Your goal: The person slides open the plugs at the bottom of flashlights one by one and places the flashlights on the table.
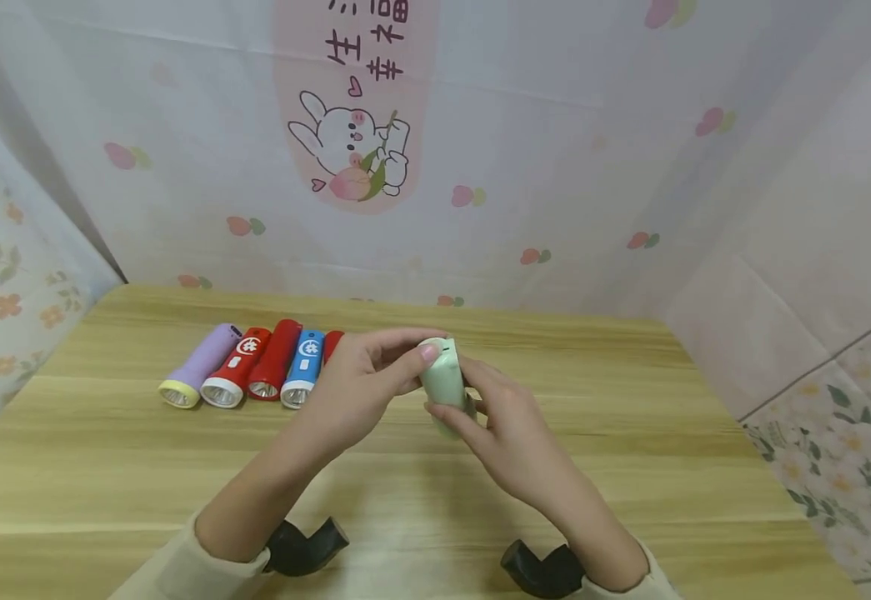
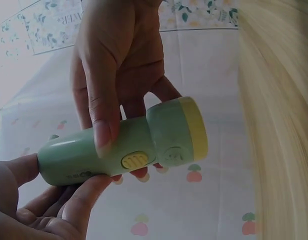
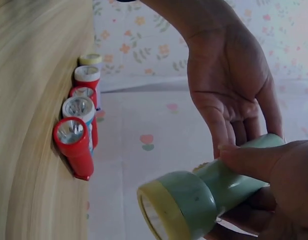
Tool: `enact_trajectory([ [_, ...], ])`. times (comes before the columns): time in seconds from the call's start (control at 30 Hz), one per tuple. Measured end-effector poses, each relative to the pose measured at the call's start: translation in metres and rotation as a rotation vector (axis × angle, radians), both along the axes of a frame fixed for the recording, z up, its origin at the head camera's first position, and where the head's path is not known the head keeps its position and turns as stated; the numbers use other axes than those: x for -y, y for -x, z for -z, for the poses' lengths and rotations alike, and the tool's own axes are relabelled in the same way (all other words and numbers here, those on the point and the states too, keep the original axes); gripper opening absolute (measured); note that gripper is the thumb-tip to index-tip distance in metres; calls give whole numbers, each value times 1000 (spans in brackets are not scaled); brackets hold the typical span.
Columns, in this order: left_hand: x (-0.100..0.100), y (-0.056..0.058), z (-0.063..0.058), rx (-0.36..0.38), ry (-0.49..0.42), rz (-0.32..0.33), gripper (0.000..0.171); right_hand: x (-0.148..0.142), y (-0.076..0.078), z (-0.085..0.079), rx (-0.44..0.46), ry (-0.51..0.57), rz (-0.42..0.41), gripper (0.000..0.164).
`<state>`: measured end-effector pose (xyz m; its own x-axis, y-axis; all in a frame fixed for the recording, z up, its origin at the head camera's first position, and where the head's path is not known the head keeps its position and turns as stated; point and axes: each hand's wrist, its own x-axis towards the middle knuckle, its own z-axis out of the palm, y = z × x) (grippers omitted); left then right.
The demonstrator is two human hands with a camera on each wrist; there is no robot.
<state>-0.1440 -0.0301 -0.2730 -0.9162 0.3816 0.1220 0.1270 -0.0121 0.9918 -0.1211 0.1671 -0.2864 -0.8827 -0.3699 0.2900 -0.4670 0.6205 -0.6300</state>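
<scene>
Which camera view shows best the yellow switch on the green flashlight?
The left wrist view: the yellow switch appears whole. The right wrist view shows only its edge; the head view shows none.

Mint-green flashlight (image 2: pixel 131 137), yellow rim (image 2: pixel 196 130), yellow switch (image 2: pixel 135 160). Lilac flashlight (image 1: pixel 206 360), blue flashlight (image 1: pixel 302 367). White backdrop (image 1: pixel 555 167), pink-green motifs (image 1: pixel 468 196).

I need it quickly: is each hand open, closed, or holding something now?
Left hand: closed, holding the pale green, yellow-rimmed cylindrical flashlight at its rear end.
Right hand: closed, holding the same flashlight by its body.
</scene>
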Motion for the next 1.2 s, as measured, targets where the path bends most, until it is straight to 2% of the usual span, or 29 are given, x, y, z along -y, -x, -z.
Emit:
enact_trajectory([
  [0.13, -1, -2, 0, -10, -18, -50, 34, -2, 2, 2, 62, 73, 19, 49],
  [0.27, 0, -3, 0, -25, -47, -98, 33, -3, 9, 6, 112, 184, 47, 47],
  [0.47, 2, -1, 0, -16, -90, -115, 34, -4, 14, 9, 112, 251, 48, 44],
  [0.73, 6, 1, 3, 29, -145, -58, 35, -5, 14, 7, 107, 258, -5, 46],
  [0.97, 10, 5, 1, 53, -151, 6, 35, -7, 12, 5, 94, 185, -32, 52],
  [1.2, 9, 9, 0, 71, -154, 78, 40, -13, 9, 0, 50, 82, -18, 51],
])
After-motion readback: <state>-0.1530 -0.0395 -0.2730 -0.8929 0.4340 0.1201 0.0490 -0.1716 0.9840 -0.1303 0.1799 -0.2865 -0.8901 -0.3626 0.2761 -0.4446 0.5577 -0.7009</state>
